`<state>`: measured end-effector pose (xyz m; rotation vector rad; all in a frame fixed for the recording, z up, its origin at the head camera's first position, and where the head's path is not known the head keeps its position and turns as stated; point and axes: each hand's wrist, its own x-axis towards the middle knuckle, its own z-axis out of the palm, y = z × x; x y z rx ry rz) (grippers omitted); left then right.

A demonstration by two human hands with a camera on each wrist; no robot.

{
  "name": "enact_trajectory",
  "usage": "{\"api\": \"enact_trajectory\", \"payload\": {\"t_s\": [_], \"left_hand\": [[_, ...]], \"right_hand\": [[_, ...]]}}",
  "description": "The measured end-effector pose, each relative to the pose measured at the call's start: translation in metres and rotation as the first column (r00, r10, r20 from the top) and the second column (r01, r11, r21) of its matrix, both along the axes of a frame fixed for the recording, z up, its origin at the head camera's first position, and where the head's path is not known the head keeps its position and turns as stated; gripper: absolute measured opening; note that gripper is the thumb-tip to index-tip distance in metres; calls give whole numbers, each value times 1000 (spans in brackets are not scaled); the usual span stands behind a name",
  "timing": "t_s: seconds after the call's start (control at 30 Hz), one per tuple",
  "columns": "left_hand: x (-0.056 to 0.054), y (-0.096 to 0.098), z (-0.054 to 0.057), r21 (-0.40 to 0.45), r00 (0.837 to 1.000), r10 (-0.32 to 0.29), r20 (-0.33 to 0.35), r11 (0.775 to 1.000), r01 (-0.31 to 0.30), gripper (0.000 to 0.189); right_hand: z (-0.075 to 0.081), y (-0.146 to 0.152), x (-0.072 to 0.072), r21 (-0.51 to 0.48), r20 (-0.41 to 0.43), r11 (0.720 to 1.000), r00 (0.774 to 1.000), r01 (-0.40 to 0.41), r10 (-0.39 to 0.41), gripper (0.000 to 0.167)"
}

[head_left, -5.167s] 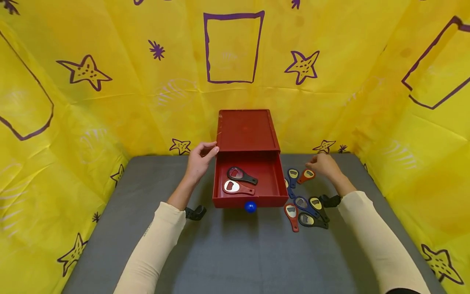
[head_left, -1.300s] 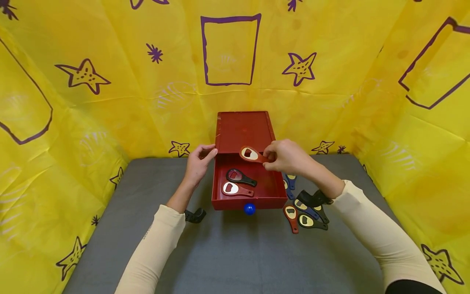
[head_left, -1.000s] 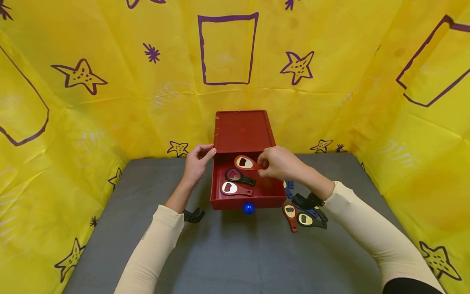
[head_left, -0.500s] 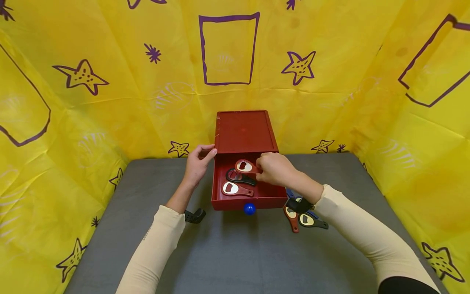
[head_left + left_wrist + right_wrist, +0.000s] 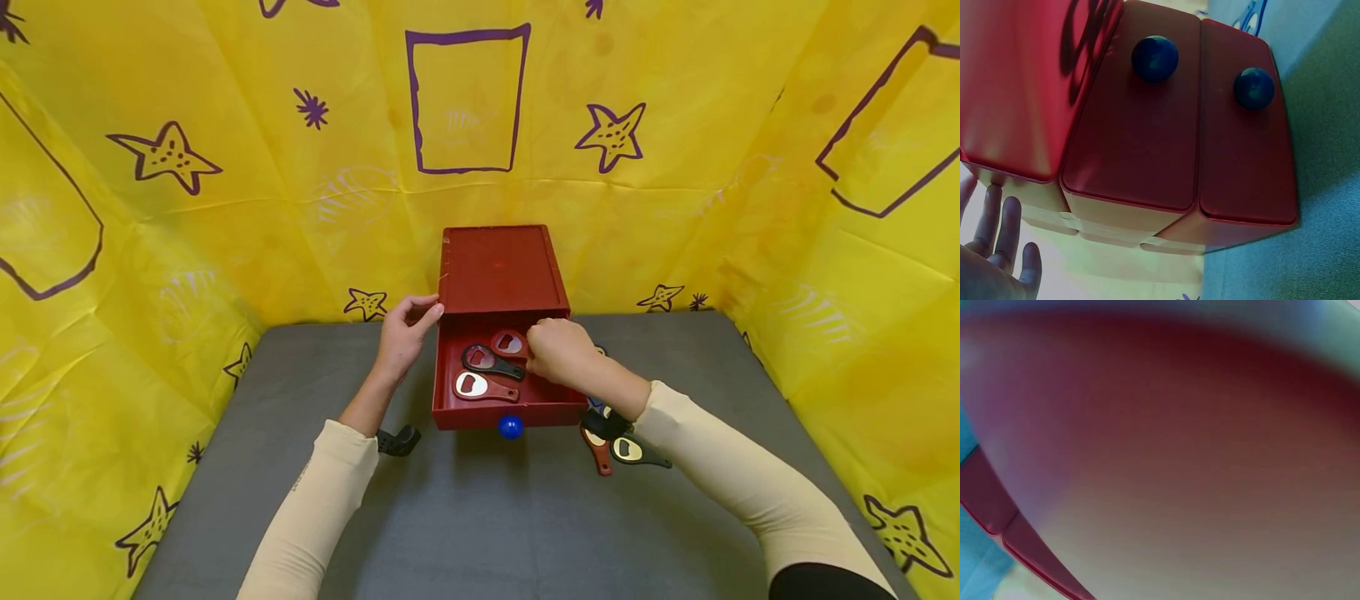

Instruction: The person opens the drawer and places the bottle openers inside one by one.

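In the head view my left hand (image 5: 402, 337) touches the front left edge of a red drawer unit (image 5: 502, 268), its fingers nearly straight. The top drawer (image 5: 551, 414) is pulled out. My right hand (image 5: 564, 350) is down inside it, fingers curled over the handle end of a red bottle opener (image 5: 509, 342); that handle is hidden. In front of it lie a black bottle opener (image 5: 491, 362) and another red bottle opener (image 5: 483, 386). The left wrist view has my left fingers (image 5: 1007, 231) against the unit's side. Blurred skin fills most of the right wrist view.
Right of the drawer several bottle openers lie on the grey table, among them a black one (image 5: 637, 451) and a red one (image 5: 597, 450); my right arm covers part of them. Two lower drawers (image 5: 1135, 125) with blue knobs are closed. Yellow cloth walls surround the table.
My right hand has brought a red bottle opener from the table at the right into the drawer, lowered it behind the black one and shifted it slightly right. My left hand stays put.
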<state>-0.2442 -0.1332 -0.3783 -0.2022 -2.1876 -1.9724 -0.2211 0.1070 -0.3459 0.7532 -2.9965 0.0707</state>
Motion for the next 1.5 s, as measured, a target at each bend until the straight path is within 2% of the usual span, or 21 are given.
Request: {"api": "enact_trajectory", "payload": {"t_s": [0.03, 0.23, 0.57, 0.7, 0.9, 1.13, 1.27, 1.5], "left_hand": [[3, 1, 4, -3, 1000, -1, -4, 1000, 1, 34], [3, 1, 3, 6, 1000, -5, -18, 1000, 5, 33], [3, 1, 3, 3, 1000, -1, -7, 1000, 1, 34], [3, 1, 3, -4, 1000, 1, -3, 1000, -1, 34], [4, 1, 4, -5, 1000, 10, -2, 1000, -10, 33], [4, 1, 3, -3, 1000, 2, -4, 1000, -2, 34], [4, 1, 3, 11, 1000, -7, -10, 1000, 7, 33], [3, 0, 3, 9, 1000, -8, -6, 1000, 8, 33]], "right_hand": [[-1, 0, 0, 13, -1, 1000, 1000, 4, -4, 13], [-8, -2, 0, 65, -15, 998, 1000, 8, -7, 14], [-12, -2, 3, 61, -92, 998, 996, 19, -13, 21], [-13, -3, 2, 44, -98, 999, 995, 24, -19, 21], [-9, 1, 0, -75, -70, 997, 998, -7, 2, 28], [7, 12, 5, -250, 34, 968, 999, -28, 38, 20], [16, 18, 13, -345, 91, 939, 995, -10, 44, 20], [23, 34, 33, -492, 136, 871, 988, 4, 72, 16]]}}
